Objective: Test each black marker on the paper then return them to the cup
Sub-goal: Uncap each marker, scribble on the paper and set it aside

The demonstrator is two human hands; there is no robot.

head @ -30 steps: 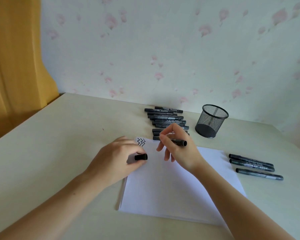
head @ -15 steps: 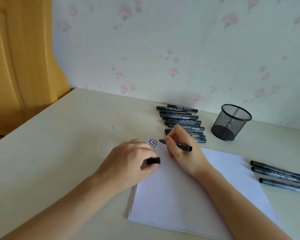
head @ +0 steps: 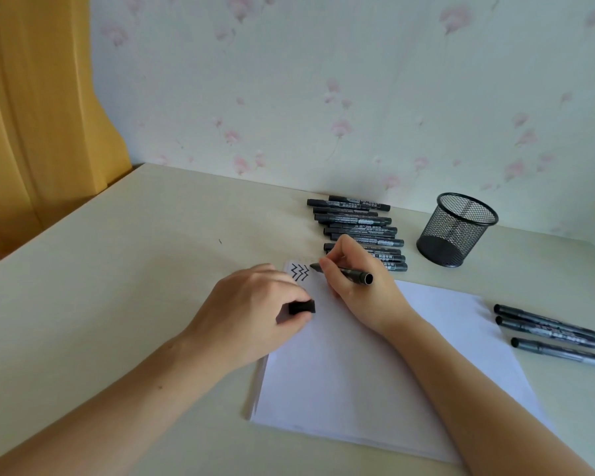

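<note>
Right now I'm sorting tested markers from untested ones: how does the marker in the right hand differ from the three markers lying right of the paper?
The marker in the right hand is uncapped, its tip at the paper; the three markers are capped. It is held tilted, while the three lie flat on the table, untouched. All are slim and black.

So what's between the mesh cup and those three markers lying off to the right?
Head view: only bare table separates the mesh cup from the three markers.
</note>
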